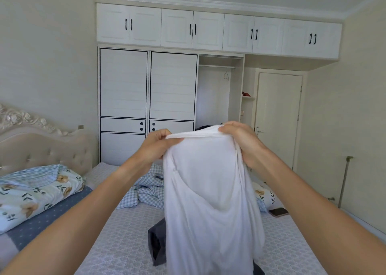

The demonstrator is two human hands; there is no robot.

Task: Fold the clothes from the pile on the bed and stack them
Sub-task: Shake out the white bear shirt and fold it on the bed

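Two hands, the left hand (155, 144) and the right hand (240, 138), pinch the top edge of the white garment (208, 191) with closed fingers above the bed (125, 233), and I think they should slide outward to stretch it flat before folding.

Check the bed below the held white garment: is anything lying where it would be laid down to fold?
Yes. A dark grey garment lies on the bed directly under the white garment, which the left hand and right hand hold up. A checked cloth lies crumpled farther back.
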